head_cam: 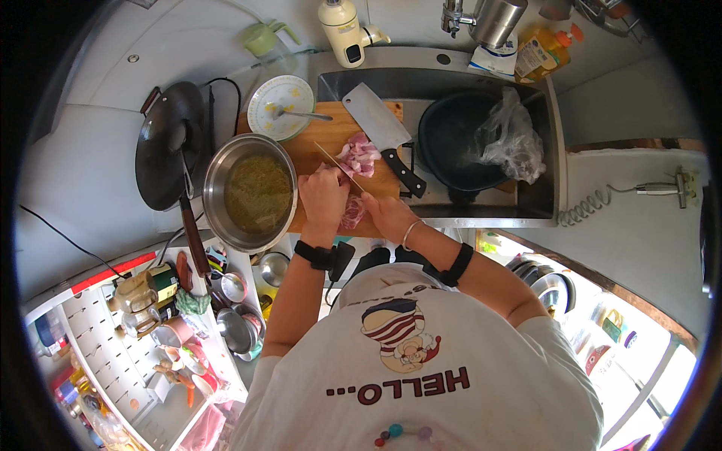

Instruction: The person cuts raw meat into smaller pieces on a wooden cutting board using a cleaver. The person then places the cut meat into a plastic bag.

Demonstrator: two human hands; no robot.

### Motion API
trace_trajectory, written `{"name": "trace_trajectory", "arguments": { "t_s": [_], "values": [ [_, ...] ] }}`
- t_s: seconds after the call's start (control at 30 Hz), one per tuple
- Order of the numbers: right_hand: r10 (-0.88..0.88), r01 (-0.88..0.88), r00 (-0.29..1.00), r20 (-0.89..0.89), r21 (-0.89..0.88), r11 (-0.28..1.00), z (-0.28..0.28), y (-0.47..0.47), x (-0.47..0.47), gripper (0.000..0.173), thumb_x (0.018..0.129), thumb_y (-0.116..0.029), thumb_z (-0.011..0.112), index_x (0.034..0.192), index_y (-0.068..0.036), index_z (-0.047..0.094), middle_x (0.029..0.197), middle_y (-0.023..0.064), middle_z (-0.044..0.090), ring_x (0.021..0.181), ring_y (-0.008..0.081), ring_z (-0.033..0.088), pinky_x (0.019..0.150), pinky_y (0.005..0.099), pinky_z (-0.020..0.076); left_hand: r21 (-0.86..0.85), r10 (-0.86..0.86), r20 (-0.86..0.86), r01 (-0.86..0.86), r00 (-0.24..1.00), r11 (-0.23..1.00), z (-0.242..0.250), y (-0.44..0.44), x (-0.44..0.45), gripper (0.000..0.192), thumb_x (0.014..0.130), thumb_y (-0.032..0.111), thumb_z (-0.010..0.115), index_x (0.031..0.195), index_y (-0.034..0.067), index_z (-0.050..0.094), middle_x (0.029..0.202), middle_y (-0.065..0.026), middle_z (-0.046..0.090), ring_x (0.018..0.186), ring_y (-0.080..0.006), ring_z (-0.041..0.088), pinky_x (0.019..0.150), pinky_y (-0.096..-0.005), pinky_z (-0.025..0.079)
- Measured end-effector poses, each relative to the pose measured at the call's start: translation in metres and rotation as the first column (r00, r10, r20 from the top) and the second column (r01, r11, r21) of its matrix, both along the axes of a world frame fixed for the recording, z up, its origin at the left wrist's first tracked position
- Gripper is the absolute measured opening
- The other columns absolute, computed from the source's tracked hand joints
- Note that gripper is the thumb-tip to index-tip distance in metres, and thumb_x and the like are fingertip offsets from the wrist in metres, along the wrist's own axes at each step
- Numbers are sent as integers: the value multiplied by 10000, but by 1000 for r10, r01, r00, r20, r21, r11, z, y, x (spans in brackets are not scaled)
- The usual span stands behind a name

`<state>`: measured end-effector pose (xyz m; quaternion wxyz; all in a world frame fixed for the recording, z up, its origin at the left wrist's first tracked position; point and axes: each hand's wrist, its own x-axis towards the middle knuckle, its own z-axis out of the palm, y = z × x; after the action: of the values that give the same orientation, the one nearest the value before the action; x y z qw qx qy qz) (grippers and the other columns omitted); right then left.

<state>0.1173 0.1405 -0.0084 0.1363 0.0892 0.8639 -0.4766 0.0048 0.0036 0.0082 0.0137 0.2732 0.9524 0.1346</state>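
My right hand point(386, 214) grips a kitchen knife point(337, 164), of which I see mostly the thin edge of the blade. My left hand point(327, 191) presses on meat beside that blade, its fingertips partly hidden. Both hands are over a wooden cutting board point(307, 145). Cut pieces of raw pink meat point(360, 155) lie heaped beyond the knife, and a larger marbled piece point(352, 213) sits nearer me, between my hands. Right of the heap, a cleaver point(379, 117) with a black handle rests slantwise across the board's edge, its handle over the sink.
A steel pot point(212, 194) with greenish-brown liquid stands left of my left hand. Behind it are a patterned bowl point(256, 113) holding a spoon and a black wok point(155, 141). In the sink point(555, 208) sits a dark basin point(445, 169) with a clear plastic bag point(510, 146).
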Motion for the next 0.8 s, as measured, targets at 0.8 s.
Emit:
{"name": "trace_trajectory", "arguments": {
  "t_s": [0.8],
  "values": [
    [11,-17,999,43,146,989,20,33,31,474,1066,-404,359,1014,-17,628,906,265,670,890,464,649,782,530,518,196,113,66,-124,991,973,-9,-4,15,85,755,143,744,823,134,694,785,-56,717,766,-297,687,777,-428,463]
  ]
}}
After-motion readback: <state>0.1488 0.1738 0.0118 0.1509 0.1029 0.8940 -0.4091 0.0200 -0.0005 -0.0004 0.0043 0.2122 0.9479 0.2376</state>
